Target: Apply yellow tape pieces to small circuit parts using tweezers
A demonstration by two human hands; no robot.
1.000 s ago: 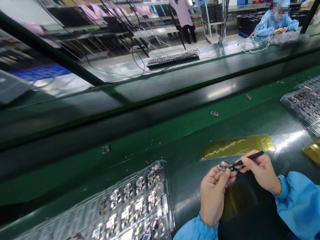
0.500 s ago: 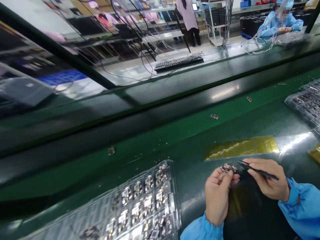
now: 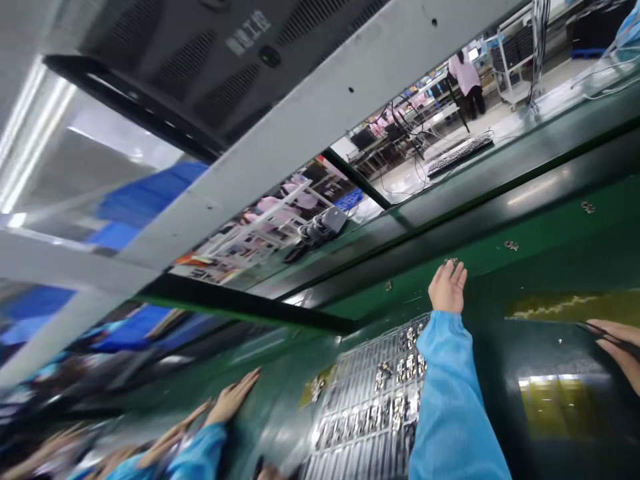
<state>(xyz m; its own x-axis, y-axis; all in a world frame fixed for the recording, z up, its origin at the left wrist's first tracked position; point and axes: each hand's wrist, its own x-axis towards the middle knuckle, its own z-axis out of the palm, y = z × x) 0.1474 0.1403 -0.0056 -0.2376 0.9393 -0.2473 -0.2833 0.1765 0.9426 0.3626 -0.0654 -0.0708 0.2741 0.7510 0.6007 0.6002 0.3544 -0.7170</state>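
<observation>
My left hand [image 3: 448, 287] reaches forward to the green belt, its fingertips at a small circuit board [image 3: 451, 261] that shows just beyond them. Whether the fingers grip the board is too small to tell. At the right edge, partly cut off, my right hand [image 3: 618, 343] holds black tweezers [image 3: 613, 341] above the dark table, beside a yellow film strip [image 3: 565, 305]. A clear tray [image 3: 345, 400] with rows of small boards lies left of my left sleeve.
More small boards [image 3: 511, 245] lie spaced along the belt. Other people's hands [image 3: 233, 399] in blue sleeves are at the lower left. A green post [image 3: 260, 309] and grey frame [image 3: 280, 140] cross the upper left. Yellow film [image 3: 563, 403] lies at the lower right.
My left hand has moved away from my right hand and out to the belt. The view has swung left, bringing in the frame and other people's hands.
</observation>
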